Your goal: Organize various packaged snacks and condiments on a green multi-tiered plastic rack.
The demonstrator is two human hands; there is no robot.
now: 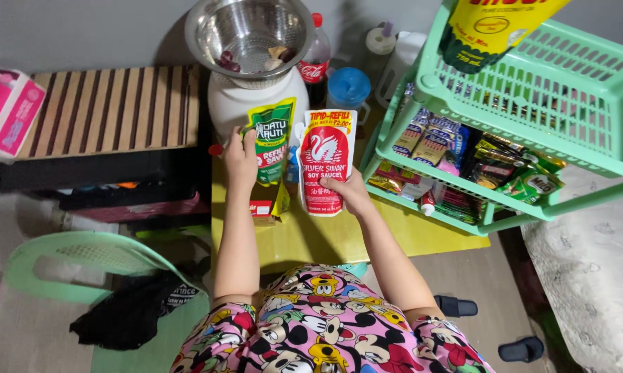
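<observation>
My left hand (241,160) grips a green and white refill pouch (274,139) by its left edge and holds it upright. Beside it my right hand (350,190) holds a red and white sauce refill pouch (324,160) from below, also upright. Both pouches hover side by side over a small yellow table (325,238), in front of a white jar-like container (251,100). A steel bowl (248,31) with a few dark items sits on top of that container.
A mint green plastic rack (532,103) of sachets and packets stands at the right, with a yellow pouch (494,31) on top. A cola bottle (315,59) and a blue-lidded jar (348,88) stand behind. A green chair (83,266) is at the left, and black slippers (522,349) lie on the floor.
</observation>
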